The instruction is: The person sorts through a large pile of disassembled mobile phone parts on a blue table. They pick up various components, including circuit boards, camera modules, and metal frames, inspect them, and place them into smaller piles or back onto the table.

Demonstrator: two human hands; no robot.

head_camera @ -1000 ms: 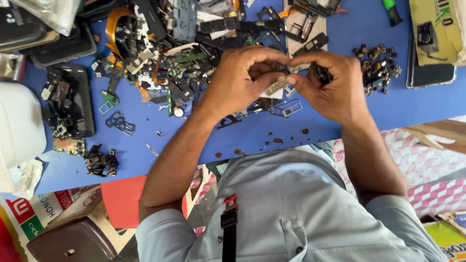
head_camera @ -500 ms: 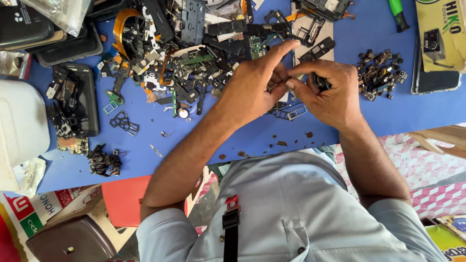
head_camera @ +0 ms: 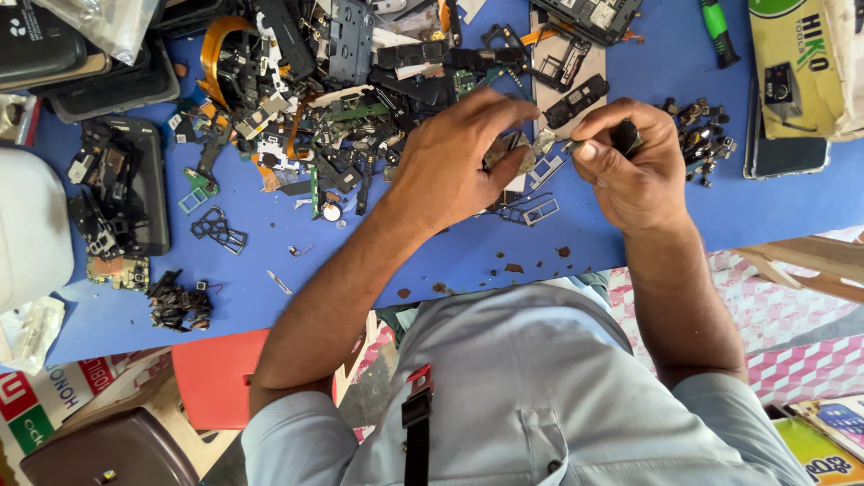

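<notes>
My left hand point(head_camera: 459, 166) rests over the blue table point(head_camera: 378, 261) and pinches a small flat tan phone part point(head_camera: 506, 151) under its fingertips. My right hand point(head_camera: 634, 175) grips a short black-handled tool point(head_camera: 623, 135), and the tool's tip points left at the part. The two hands sit a few centimetres apart. Small metal card trays point(head_camera: 540, 211) lie on the table just below them. Most of the held part is hidden by my left fingers.
A dense heap of dismantled phone parts point(head_camera: 306, 99) fills the table's far middle. An opened phone body point(head_camera: 121, 193) and a white container point(head_camera: 31, 225) are at the left. A green-handled screwdriver point(head_camera: 717, 31), a yellow package point(head_camera: 792, 63) and small dark parts point(head_camera: 697, 135) sit at the right.
My hands were pressed together around the part and have drawn slightly apart. My left fingers have spread flatter over the part.
</notes>
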